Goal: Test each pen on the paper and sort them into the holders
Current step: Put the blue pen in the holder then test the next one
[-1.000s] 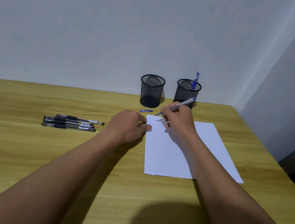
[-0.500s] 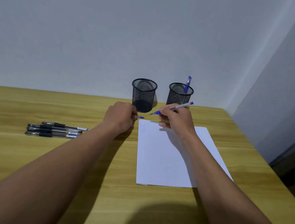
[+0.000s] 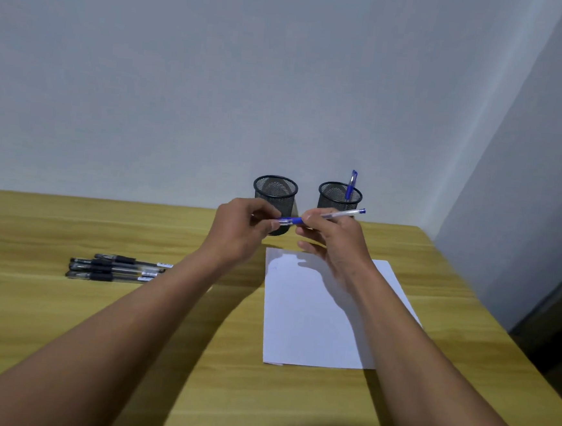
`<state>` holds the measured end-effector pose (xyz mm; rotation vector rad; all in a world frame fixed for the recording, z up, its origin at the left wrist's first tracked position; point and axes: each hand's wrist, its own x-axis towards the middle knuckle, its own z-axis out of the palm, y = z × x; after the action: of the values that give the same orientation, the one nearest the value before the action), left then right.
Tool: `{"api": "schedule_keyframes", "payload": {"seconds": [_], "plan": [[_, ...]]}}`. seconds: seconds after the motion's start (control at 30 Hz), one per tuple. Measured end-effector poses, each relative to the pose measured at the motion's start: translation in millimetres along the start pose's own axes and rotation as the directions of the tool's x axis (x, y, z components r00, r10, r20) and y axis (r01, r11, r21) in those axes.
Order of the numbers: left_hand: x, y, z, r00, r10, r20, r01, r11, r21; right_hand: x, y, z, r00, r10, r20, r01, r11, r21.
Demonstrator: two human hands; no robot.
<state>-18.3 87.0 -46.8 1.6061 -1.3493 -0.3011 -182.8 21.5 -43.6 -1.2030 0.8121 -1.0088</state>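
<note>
Reaching in from the near edge of the wooden table (image 3: 28, 327), two bare forearms extend toward the middle of the view. A white sheet of paper (image 3: 312, 316) lies flat on the table under the right forearm, its near edge closest to the camera and its far corner shaded by the hands. A faint mark shows near the sheet's far left corner; its form cannot be made out.

To the left, well apart from the paper, four black pens (image 3: 114, 268) lie side by side on the tabletop, roughly parallel and touching or nearly touching.

Above the far end of the paper, both hands are raised clear of the table. The right hand (image 3: 334, 240) grips a blue pen (image 3: 326, 215) by its barrel between thumb and fingertips, the remaining fingers loosely curled. The left hand (image 3: 241, 230) pinches the pen's blue cap end between thumb and forefinger. The pen lies nearly level, its tail end pointing right and slightly up.

Behind the hands, near the wall, stand two black mesh holders, upright and apart. The left holder (image 3: 275, 189) appears empty. The right holder (image 3: 333, 196) contains one blue pen (image 3: 351, 184), leaning against its rim.
</note>
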Motion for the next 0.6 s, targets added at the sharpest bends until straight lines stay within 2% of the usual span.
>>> {"api": "schedule_keyframes", "payload": {"seconds": [0.13,0.2,0.43,0.6], "plan": [[-3.1,12.6,-3.5,0.991,-0.128,0.047,0.137,0.931,-0.339,-6.1,-7.2,-0.8,0.999,0.024,0.036,-0.026,0.997,0.071],[-4.9,21.6,-4.9,0.986,-0.156,0.062,0.167,0.889,-0.426,-7.9,-10.4,-1.5,0.998,0.036,0.045,-0.041,0.992,0.116],[-8.6,30.5,-4.2,0.981,-0.182,0.060,0.186,0.835,-0.517,-9.4,-17.2,-0.2,0.997,0.035,0.069,-0.045,0.988,0.150],[-4.3,32.5,-5.6,0.986,-0.161,0.041,0.163,0.883,-0.441,-11.3,-16.7,-5.7,0.993,0.058,0.103,-0.073,0.986,0.151]]}}
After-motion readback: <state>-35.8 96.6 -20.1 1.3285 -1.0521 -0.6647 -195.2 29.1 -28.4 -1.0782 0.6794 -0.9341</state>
